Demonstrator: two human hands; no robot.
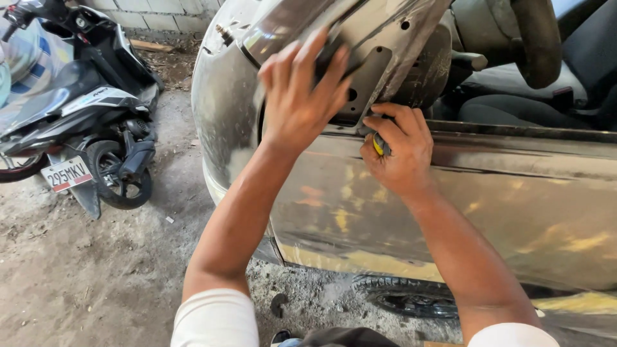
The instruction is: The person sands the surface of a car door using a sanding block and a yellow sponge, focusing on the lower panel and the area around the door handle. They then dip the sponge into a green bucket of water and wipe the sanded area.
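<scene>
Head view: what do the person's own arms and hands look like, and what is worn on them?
Both hands are bare: no gloves, rings or watch show on the left hand or the right hand. The forearms are uncovered. White short sleeves show at the bottom edge, the left sleeve and the right sleeve. No markings are visible on them.

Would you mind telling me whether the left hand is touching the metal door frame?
Touching: the head view shows the left hand pressed flat, fingers spread, against the metal door frame.
</scene>
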